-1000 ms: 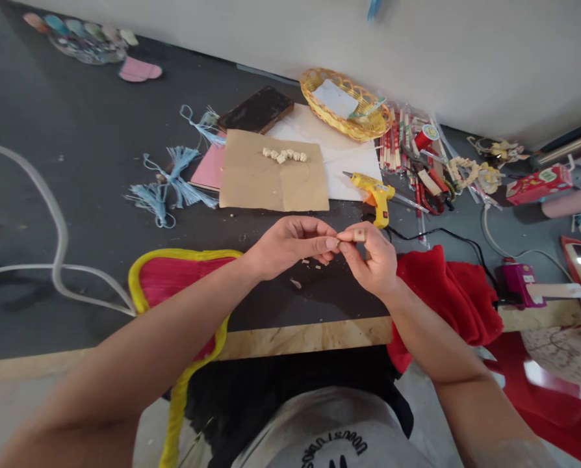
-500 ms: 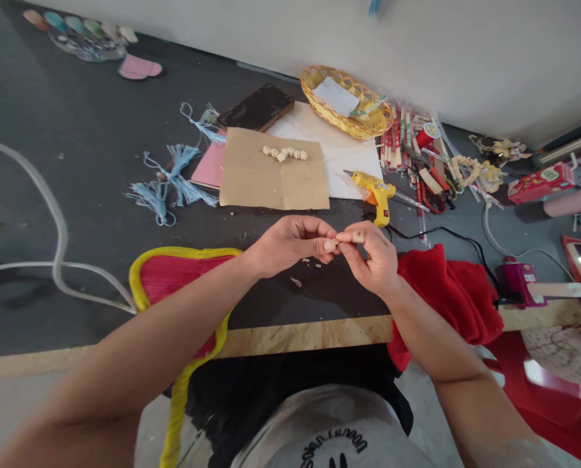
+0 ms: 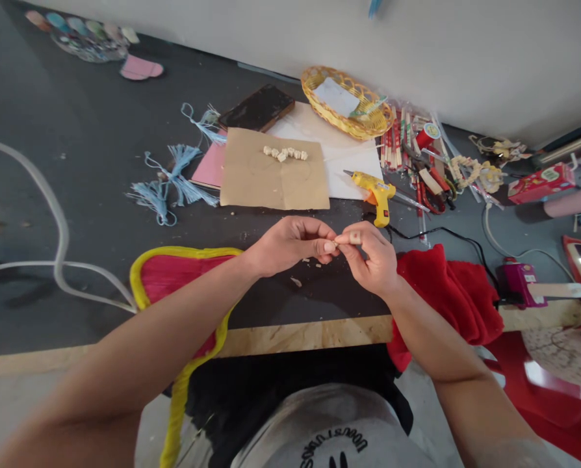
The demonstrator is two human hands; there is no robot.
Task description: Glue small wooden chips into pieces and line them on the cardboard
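Above the dark table, my left hand (image 3: pixel 300 246) and my right hand (image 3: pixel 370 255) meet fingertip to fingertip. Both are closed in a pinch on a tiny pale piece (image 3: pixel 336 243), mostly hidden by the fingers and too small to name. A bandage (image 3: pixel 355 238) is wrapped round a finger of my right hand. Beyond the hands, a row of small cream beads or flower-like pieces (image 3: pixel 284 154) lies on a sheet of brown paper (image 3: pixel 251 185). A yellow glue gun (image 3: pixel 377 193) rests just past my right hand. Small pale scraps (image 3: pixel 296 282) lie below my hands.
Blue tassels (image 3: pixel 176 169), a phone (image 3: pixel 257 107) and a wicker basket (image 3: pixel 388 123) stand farther back. Tools and red-white wrapped sticks (image 3: pixel 395 140) crowd the right. Red cloth (image 3: pixel 446 292) lies by my right forearm, a yellow-edged pink piece (image 3: pixel 173 276) under my left.
Both hands stay in nearly the same place, with only a slight shift of the right fingers at the pinch. Nothing on the table has moved.
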